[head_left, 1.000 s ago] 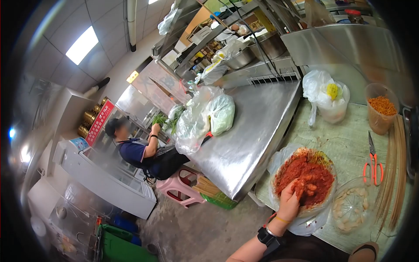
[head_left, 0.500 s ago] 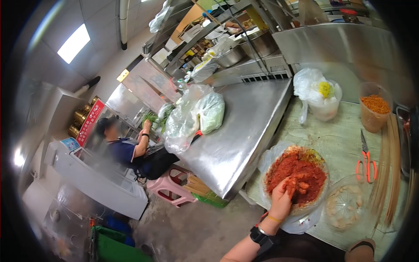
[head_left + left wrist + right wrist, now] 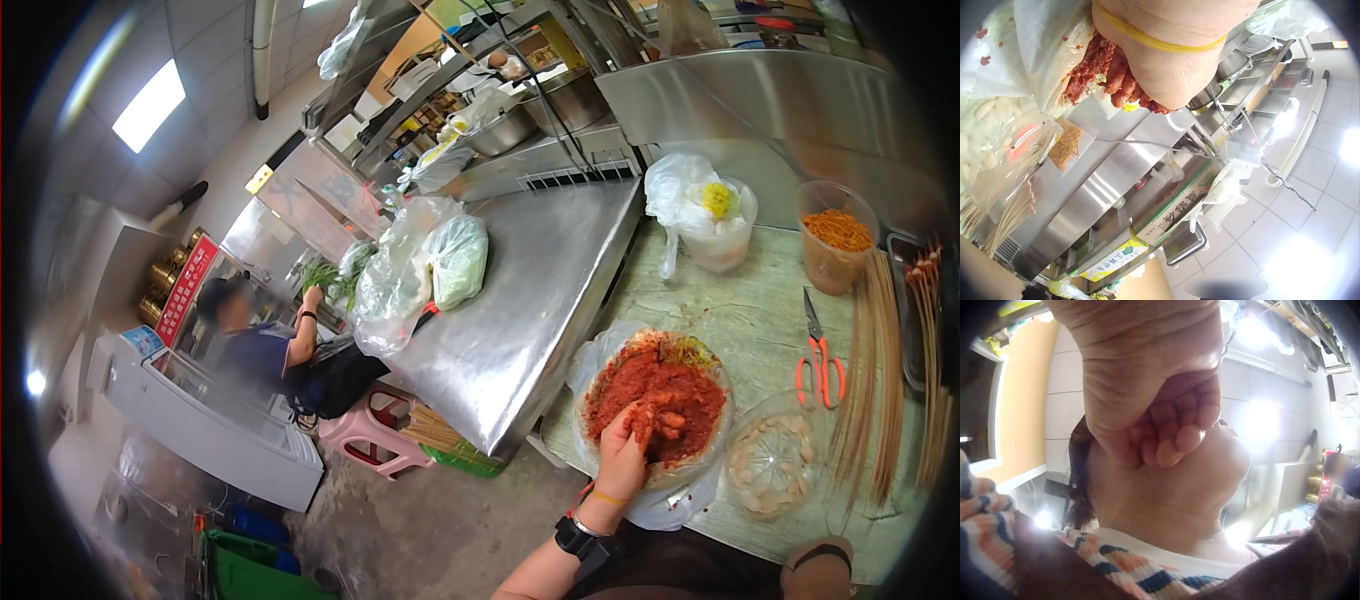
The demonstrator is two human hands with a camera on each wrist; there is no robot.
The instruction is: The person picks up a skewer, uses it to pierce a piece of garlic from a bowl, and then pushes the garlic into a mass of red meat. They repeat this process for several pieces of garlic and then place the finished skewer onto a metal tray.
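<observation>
In the head view, my left hand is in a plastic-lined bowl of red mixture. Its fingers are coated red and curl round some of the mixture, with the thumb along the upper side. The left wrist view shows the red-coated fingers beside the plastic liner, below a yellow band. My right hand appears only in the right wrist view, raised in front of a person's neck and chin; its fingers are curled and nothing shows in them.
Around the bowl are orange-handled scissors, a clear container of pale pieces, wooden skewers, a tub of orange shreds and a bagged tub. Across a steel counter, a person handles greens.
The head view has turned, so the whole scene sits further left in the picture. My left hand remains in the red mixture with much the same finger pose.
</observation>
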